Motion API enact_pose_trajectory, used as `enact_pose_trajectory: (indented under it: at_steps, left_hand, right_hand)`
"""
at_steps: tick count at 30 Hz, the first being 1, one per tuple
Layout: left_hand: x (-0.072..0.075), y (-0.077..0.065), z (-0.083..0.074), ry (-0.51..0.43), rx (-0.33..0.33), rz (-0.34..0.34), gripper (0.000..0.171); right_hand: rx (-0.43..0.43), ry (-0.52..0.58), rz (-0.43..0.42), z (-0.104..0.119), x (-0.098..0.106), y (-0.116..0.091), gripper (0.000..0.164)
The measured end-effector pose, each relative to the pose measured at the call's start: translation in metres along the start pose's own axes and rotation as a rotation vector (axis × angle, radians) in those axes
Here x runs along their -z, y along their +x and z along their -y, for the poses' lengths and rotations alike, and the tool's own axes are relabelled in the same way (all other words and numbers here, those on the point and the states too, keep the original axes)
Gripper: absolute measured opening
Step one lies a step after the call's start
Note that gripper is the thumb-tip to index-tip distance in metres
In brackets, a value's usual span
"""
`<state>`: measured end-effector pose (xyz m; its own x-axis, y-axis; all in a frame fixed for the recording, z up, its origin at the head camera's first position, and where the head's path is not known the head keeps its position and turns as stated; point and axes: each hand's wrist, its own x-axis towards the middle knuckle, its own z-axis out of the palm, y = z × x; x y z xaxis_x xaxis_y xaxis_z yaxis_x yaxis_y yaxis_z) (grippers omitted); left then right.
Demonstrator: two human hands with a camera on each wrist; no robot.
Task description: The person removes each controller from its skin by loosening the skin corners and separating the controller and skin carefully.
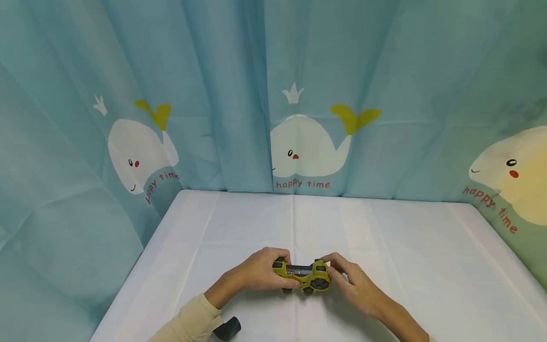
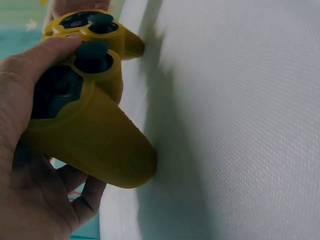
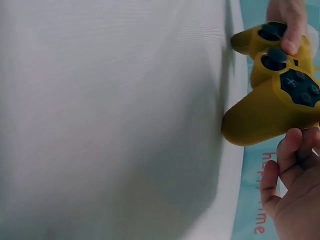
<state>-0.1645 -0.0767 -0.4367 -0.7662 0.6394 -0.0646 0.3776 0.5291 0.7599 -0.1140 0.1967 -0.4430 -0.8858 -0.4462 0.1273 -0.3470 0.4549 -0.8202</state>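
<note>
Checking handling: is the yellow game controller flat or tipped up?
Tipped up: the game controller points its handles down toward the tablecloth in both wrist views.

One controller [image 1: 305,279], three whales [image 1: 307,152], two crowns [image 1: 293,96]

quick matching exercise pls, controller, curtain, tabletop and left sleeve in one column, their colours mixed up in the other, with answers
1. Controller
2. Curtain
3. Tabletop
4. Left sleeve

A. White
B. Beige
C. Yellow with black parts
D. Blue-green, printed with whales

Right pairs: 1-C, 2-D, 3-A, 4-B
</note>
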Motion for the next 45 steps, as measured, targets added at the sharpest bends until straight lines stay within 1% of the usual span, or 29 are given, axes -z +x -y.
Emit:
enact_pose_trajectory:
  at_steps: [3,5,8,10,12,16,19,21,23,25,27,29,31,32,36,38,39,41,43,45]
  left_hand:
    - [0.003,0.002,-0.001,0.003,-0.006,0.008,0.033]
    - [0.003,0.002,-0.002,-0.004,-0.009,0.023,0.033]
    - [0.002,-0.002,0.0,-0.018,0.001,0.053,0.033]
    - [0.002,-0.004,0.0,-0.026,0.009,0.063,0.033]
    - [0.002,-0.003,0.001,-0.031,0.013,0.065,0.032]
    - [0.006,0.003,-0.002,-0.028,0.003,0.071,0.031]
    - [0.009,0.008,-0.004,-0.029,-0.012,0.075,0.032]
    - [0.01,0.01,-0.004,-0.031,-0.016,0.077,0.032]
    - [0.009,0.009,-0.003,-0.04,-0.008,0.085,0.032]
    - [0.008,0.007,-0.002,-0.053,0.001,0.092,0.032]
    - [0.006,0.004,-0.001,-0.058,0.004,0.096,0.032]
    - [0.005,0.002,0.001,-0.067,-0.004,0.097,0.032]
    - [0.004,0.0,0.001,-0.071,-0.017,0.096,0.032]
    - [0.004,-0.001,0.001,-0.073,-0.021,0.096,0.032]
    - [0.005,-0.003,0.002,-0.076,-0.023,0.095,0.032]
    - [0.004,-0.004,0.002,-0.076,-0.018,0.098,0.031]
    - [0.004,-0.004,0.002,-0.076,-0.015,0.099,0.031]
    - [0.003,-0.004,0.001,-0.076,-0.014,0.097,0.031]
    - [0.003,-0.003,0.001,-0.073,-0.015,0.094,0.031]
    - [0.001,-0.002,0.001,-0.076,-0.016,0.092,0.032]
  right_hand:
    - [0.03,0.114,-0.015,-0.001,0.004,0.005,0.026]
    - [0.018,0.208,0.004,-0.002,0.005,0.006,0.028]
    - [-0.061,0.316,0.065,-0.002,0.005,0.008,0.034]
    - [-0.141,0.383,0.101,-0.002,0.004,0.011,0.037]
    - [-0.2,0.428,0.126,-0.002,0.005,0.015,0.039]
    - [-0.243,0.489,0.148,0.0,0.011,0.021,0.042]
    - [-0.263,0.499,0.142,0.003,0.017,0.022,0.044]
    - [-0.275,0.479,0.131,0.004,0.018,0.022,0.045]
    - [-0.282,0.444,0.113,0.004,0.015,0.021,0.05]
    - [-0.279,0.387,0.082,0.004,0.011,0.019,0.055]
    - [-0.244,0.323,0.045,0.004,0.008,0.019,0.056]
    - [-0.186,0.245,0.03,0.007,0.007,0.019,0.05]
    - [-0.113,0.149,0.058,0.013,0.009,0.021,0.041]
    - [-0.064,0.075,0.085,0.018,0.01,0.022,0.038]
    - [0.121,-0.283,0.204,0.037,0.016,0.03,0.023]
    - [0.211,-0.438,0.228,0.044,0.018,0.034,0.017]
    - [0.25,-0.485,0.235,0.047,0.019,0.036,0.013]
    - [0.301,-0.541,0.242,0.05,0.021,0.04,0.007]
    - [0.333,-0.573,0.243,0.053,0.023,0.042,0.01]
    - [0.335,-0.581,0.252,0.055,0.024,0.042,0.014]
